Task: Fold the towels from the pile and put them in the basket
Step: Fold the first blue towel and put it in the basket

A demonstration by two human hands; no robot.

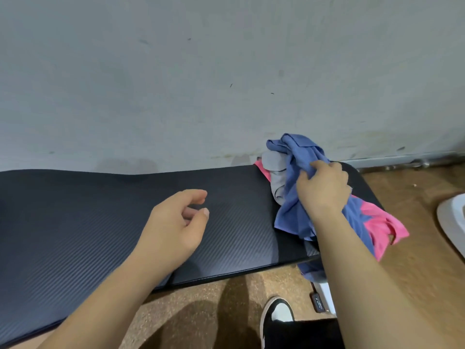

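A black ribbed mat [125, 217] covered the table, with the towel pile [302, 177] at its far right end and a white basket rim [450, 217] further right. Right hand [323, 190] was clamped on the blue towel [292, 210]; left hand [176, 222] hovered empty, fingers loosely apart. Pick-up step, likely; next needs the towel pulled free and spread flat on the mat's middle.

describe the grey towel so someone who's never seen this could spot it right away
Find the long black ribbed mat below the wall, then the heap of cloths at its right end. The small pale grey towel sits on the heap's left edge, beside the blue towel in the right hand's grip; it is the only colourless one.
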